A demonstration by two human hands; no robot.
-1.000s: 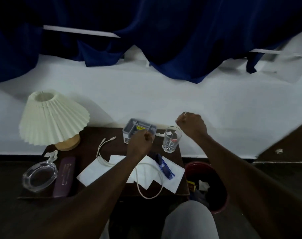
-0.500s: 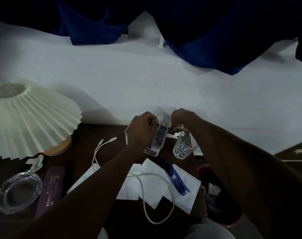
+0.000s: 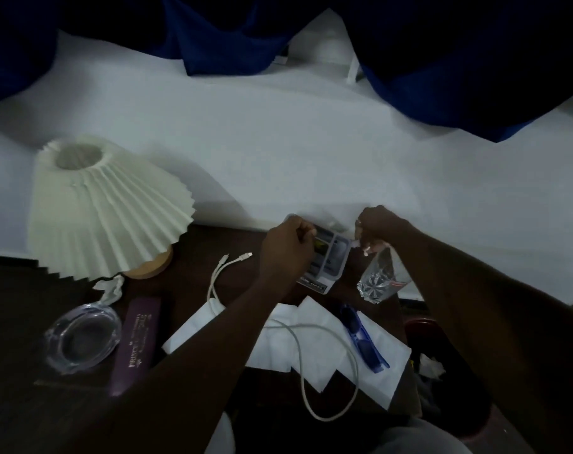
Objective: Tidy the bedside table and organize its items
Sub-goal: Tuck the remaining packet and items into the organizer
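Left hand (image 3: 286, 253): your grip is clamped on the near-left side of the grey organizer tray (image 3: 331, 262), lifting and tilting it at the bench's far edge
Right hand (image 3: 377, 229): your fingers are pinched together on a small white scrap (image 3: 365, 252) at the tray's 3 o'clock corner; you cannot tell whether they also touch the tray
Glass (image 3: 378, 280): clear tumbler, just under your right wrist, at 4 o'clock from the tray
Bench (image 3: 193, 257): dark wood, against the white bed
Cable (image 3: 311, 355): white, looped over the paper napkins (image 3: 311, 355), at 6 o'clock from the tray
Blue pen-like item (image 3: 363, 339): lying on the napkins, at 5 o'clock
Lamp (image 3: 105, 208): pleated cream shade, at 9 o'clock
Ashtray (image 3: 82, 339): glass, at 8 o'clock, beside a purple box (image 3: 136, 345)
Bin (image 3: 422, 326): red, off the bench's right edge
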